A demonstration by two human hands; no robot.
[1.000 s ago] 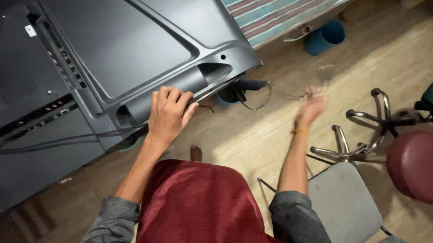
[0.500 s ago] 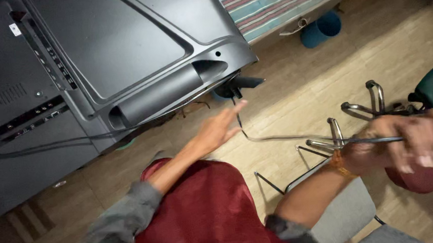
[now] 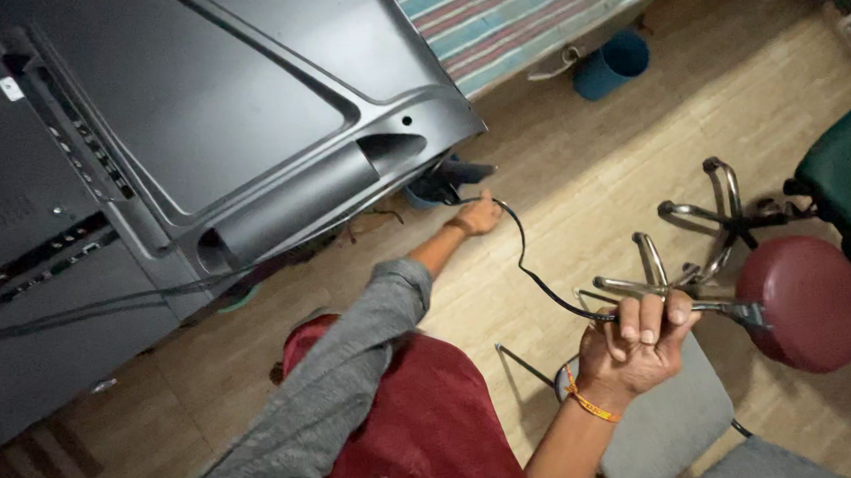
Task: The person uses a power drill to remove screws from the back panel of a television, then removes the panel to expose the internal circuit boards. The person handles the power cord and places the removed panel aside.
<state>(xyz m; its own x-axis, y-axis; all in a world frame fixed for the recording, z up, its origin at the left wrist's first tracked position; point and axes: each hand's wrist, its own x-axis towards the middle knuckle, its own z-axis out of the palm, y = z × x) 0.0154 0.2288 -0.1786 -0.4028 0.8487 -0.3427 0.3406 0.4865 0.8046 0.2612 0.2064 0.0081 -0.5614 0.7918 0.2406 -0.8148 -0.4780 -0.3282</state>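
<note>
1. The right hand (image 3: 639,344) is closed in a fist around a thin black cable (image 3: 536,279), above a grey padded chair seat (image 3: 668,421).
2. The cable curves over the wooden floor (image 3: 577,141) to the left hand (image 3: 478,216).
3. The left hand pinches the cable just below the corner of a large dark grey flat television back panel (image 3: 241,112).

Matt grey plastic on the television back panel (image 3: 241,112). Smooth black rubbery sheath on the cable (image 3: 531,272). Glossy chromed metal on the stool legs (image 3: 701,232), smooth maroon vinyl on the stool seat (image 3: 803,300). Pale wood-grain floor (image 3: 578,151). Striped woven cloth (image 3: 520,12).
</note>
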